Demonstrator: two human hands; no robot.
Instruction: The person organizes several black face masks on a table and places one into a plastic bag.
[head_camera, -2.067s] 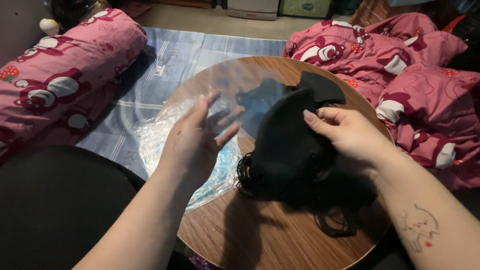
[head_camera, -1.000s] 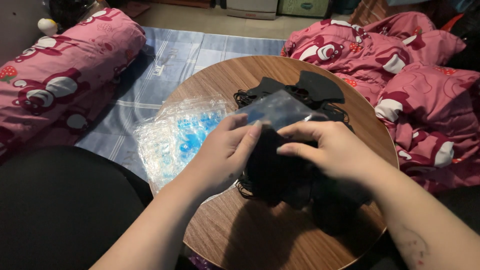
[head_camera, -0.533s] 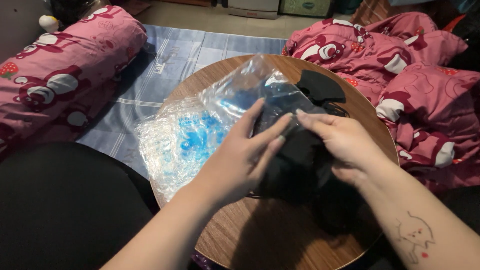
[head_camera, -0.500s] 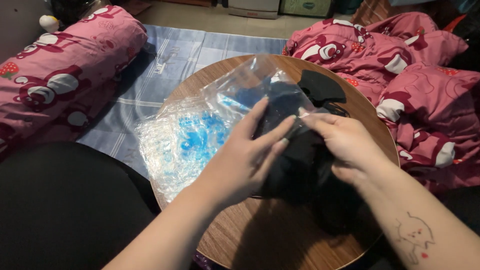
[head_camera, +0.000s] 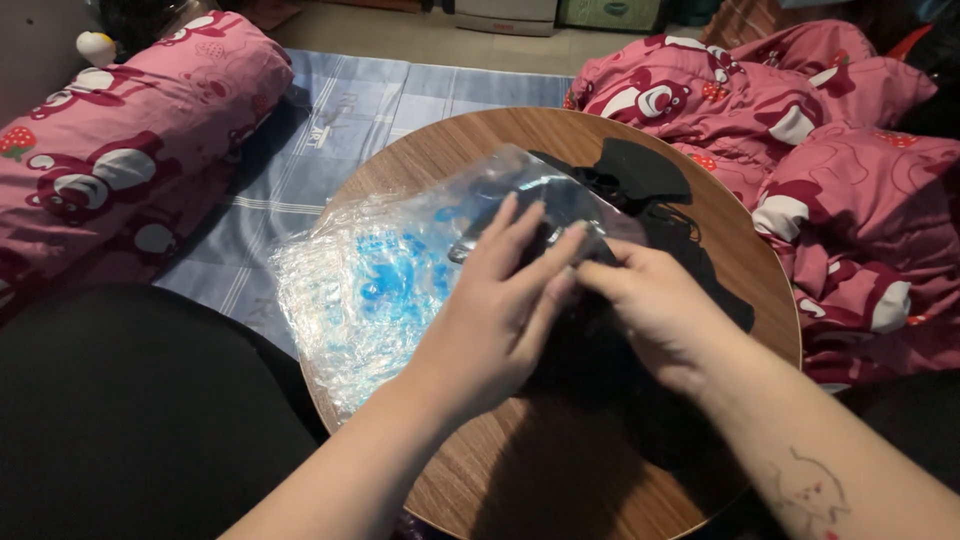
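1. Your left hand (head_camera: 495, 310) lies spread, fingers flat on the clear crinkled plastic bag (head_camera: 400, 280) at the middle of the round wooden tabletop (head_camera: 520, 470) — likely steadying it.
2. Your right hand (head_camera: 655, 310) pinches the bag's edge, just right of the left.
3. Black fabric pieces (head_camera: 640, 175) lie under and behind both hands.
4. Pink printed bedding (head_camera: 850, 180) flanks the tabletop.

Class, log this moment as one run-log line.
left hand: on clear plastic bag | right hand: on black fabric | surface: round wooden table
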